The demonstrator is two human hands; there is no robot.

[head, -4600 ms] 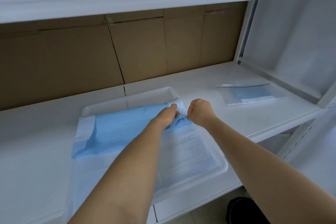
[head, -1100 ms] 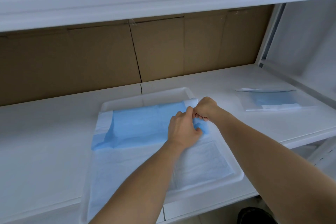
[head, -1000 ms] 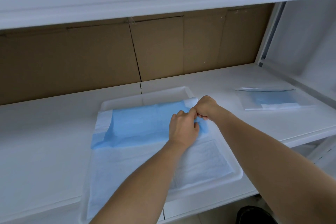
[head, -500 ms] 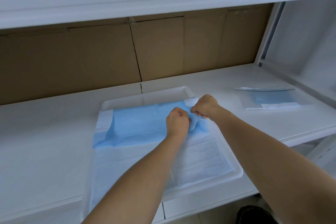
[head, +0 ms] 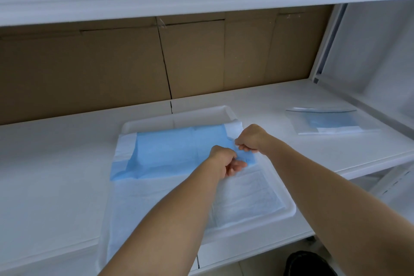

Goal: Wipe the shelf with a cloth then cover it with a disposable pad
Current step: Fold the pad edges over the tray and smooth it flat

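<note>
Pad [head: 165, 152], half unfolded, ran lengthwise from frame centre to lower left; left hand [head: 224, 161] and right hand [head: 251, 139] fingers pinched its blue fold.

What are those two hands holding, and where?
Both the left hand and right hand pinch the blue disposable pad at its folded right edge.

The disposable pad [head: 170, 152], blue on 1 face and white on the other, lies partly folded on the white shelf [head: 56, 163], its blue flap stretching left from the hands that pinch its right edge.
</note>
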